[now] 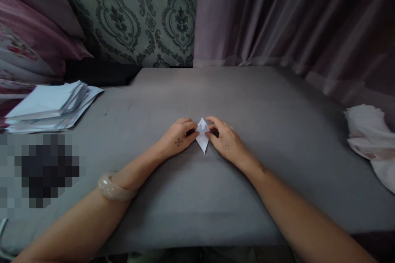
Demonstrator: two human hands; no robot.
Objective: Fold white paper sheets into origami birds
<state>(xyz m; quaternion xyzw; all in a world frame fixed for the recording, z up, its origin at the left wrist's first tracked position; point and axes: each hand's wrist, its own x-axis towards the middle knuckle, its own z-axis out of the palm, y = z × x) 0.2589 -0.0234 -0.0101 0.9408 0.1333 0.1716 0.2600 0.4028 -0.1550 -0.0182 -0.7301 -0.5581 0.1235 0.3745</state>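
Between my two hands is a small piece of folded white paper (203, 139), shaped like a kite with a point towards me and a peak at the far end. My left hand (181, 134) pinches its left corner between thumb and fingers. On the opposite corner, the thumb and fingers of my right hand (224, 136) close in the same way. Small folded layers show near the paper's upper part, but their exact form is too small to tell. A pale bangle (114, 189) circles my left forearm.
Grey cloth covers the table (197, 205). A stack of white paper sheets (46, 100) lies at the left, by a dark flat item (98, 73). Crumpled pale cloth (370, 135) rests at the right edge. Curtains (234, 16) and a patterned wall (148, 12) stand behind.
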